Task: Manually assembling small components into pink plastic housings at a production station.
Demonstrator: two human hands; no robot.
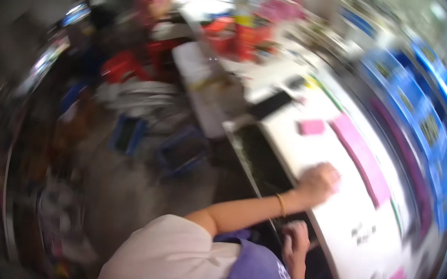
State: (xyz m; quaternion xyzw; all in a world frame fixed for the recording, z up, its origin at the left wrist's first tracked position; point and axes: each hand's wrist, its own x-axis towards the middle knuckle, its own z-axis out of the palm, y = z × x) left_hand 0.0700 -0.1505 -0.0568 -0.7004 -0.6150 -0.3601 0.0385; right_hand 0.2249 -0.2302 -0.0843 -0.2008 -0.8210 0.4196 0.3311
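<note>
My left hand [319,184], with a gold-coloured bracelet at its wrist, is closed over the white worktop [331,224]. Whatever its fingers may hold is hidden and blurred. Lower down, at the worktop's near edge, my right hand [296,240] is loosely curled, its thumb apart from the fingers, and nothing shows in it. Beyond my left hand lie a small pink block [311,127] and a long pink strip [361,157]. To the right of both hands sits a cluster of small dark pieces [363,232].
Blue bins [426,124] line the right side behind the worktop. A black pad [271,105] lies farther along the table. Red stools [123,67] and blue crates [183,148] stand on the floor to the left. Another person [154,0] in pink sits at the far end.
</note>
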